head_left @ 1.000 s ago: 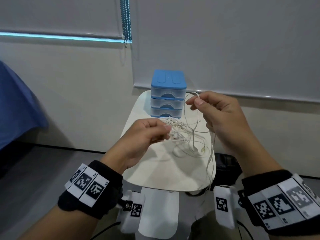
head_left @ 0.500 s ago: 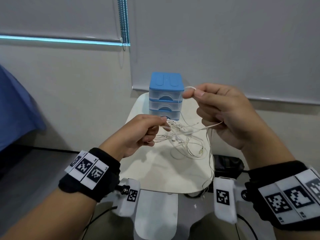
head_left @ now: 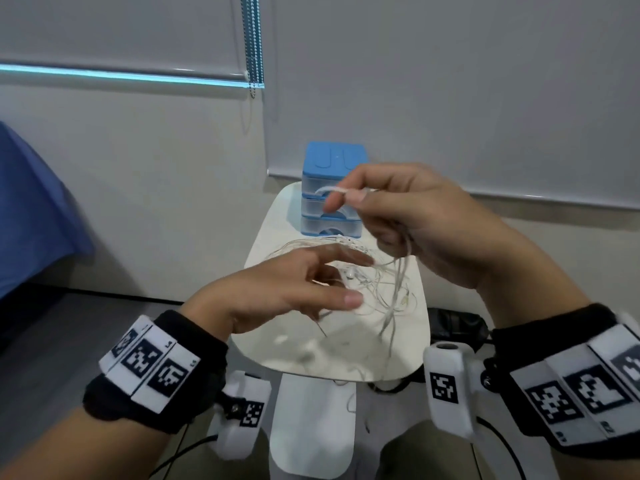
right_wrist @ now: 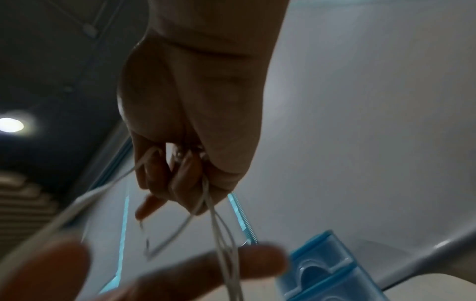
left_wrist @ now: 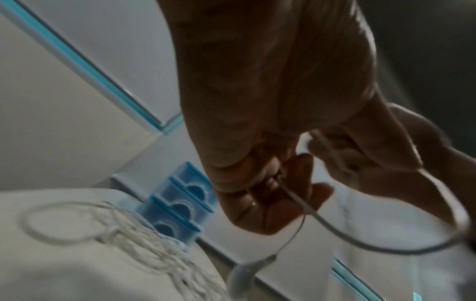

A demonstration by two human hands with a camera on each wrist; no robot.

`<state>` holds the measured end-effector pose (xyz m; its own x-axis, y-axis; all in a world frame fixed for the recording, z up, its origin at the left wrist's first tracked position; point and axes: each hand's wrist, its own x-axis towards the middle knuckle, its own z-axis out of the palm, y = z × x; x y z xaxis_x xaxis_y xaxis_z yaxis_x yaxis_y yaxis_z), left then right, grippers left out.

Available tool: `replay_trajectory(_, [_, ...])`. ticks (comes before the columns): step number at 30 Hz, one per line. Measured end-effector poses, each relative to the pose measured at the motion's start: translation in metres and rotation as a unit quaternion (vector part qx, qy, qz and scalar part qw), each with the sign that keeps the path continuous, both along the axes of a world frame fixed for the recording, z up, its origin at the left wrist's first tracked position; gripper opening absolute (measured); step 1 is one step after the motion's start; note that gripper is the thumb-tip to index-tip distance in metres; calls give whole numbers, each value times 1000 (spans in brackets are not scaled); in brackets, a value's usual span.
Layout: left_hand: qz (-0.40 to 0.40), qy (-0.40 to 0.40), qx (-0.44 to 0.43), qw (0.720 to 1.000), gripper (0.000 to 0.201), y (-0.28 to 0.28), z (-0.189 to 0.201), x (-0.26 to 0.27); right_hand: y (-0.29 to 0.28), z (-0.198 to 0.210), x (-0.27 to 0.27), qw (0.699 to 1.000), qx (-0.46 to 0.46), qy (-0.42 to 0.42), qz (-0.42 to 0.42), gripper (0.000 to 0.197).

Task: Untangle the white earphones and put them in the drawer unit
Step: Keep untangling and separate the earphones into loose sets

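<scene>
While my right hand [head_left: 426, 223] is raised in front of the blue drawer unit [head_left: 334, 188], its fingers [head_left: 341, 199] pinch a strand of the white earphones [head_left: 367, 271] and the lower ones curl round more cord hanging down. At about 7 o'clock from it, my left hand [head_left: 277, 292] hovers over the tabletop [head_left: 294, 351] with its fingers spread and gripping nothing. Most of the tangle lies loose on the tabletop, just at 6 o'clock of the drawer unit, whose three drawers are closed
</scene>
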<state>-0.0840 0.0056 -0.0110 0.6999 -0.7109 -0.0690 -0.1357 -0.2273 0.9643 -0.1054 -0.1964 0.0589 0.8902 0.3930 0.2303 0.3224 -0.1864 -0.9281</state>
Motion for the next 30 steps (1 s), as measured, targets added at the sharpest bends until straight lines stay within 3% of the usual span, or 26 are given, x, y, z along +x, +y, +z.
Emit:
replay_trajectory(2, [-16,-37,16,999,32,-15,1,-8,15,0,5,997,-70,1,18,17])
replay_trajectory(3, [-1,-44,15,999,15,-23,1,-11,22,0,7,995,-98,0,19,16])
replay_trajectory(4, [19,-44,11,999,12,-28,1,-12,26,0,9,993,-121,-7,11,15])
replay_trajectory(7, [90,-5,-40,995,31,-33,-2,-10,28,0,14,985,-151,-67,-58,6])
replay_trajectory(9, [117,17,-94,988,33,-28,1,-7,16,-8,19,979,-115,-102,-135,16])
replay_trajectory(13, [156,12,-178,971,36,-12,16,0,-11,-35,18,978,33,-12,-206,30])
replay_trajectory(16, [164,5,-228,960,35,-5,29,4,-22,-62,10,991,-33,70,-108,28])
replay_trajectory(19, [160,-11,-255,953,33,-1,41,5,-17,-87,-2,977,-166,128,32,37])
replay_trajectory(22, [160,-24,-270,949,32,4,51,5,-2,-105,-6,959,-262,95,50,11])
replay_trajectory(23, [160,-29,-271,949,31,6,54,4,2,-107,-6,958,-272,77,51,2])
replay_trajectory(25, [163,-39,-274,947,30,11,60,4,6,-103,-5,961,-265,55,51,16])
replay_trajectory(30, [188,-52,-287,938,30,24,65,6,7,-91,5,975,-195,90,64,10])
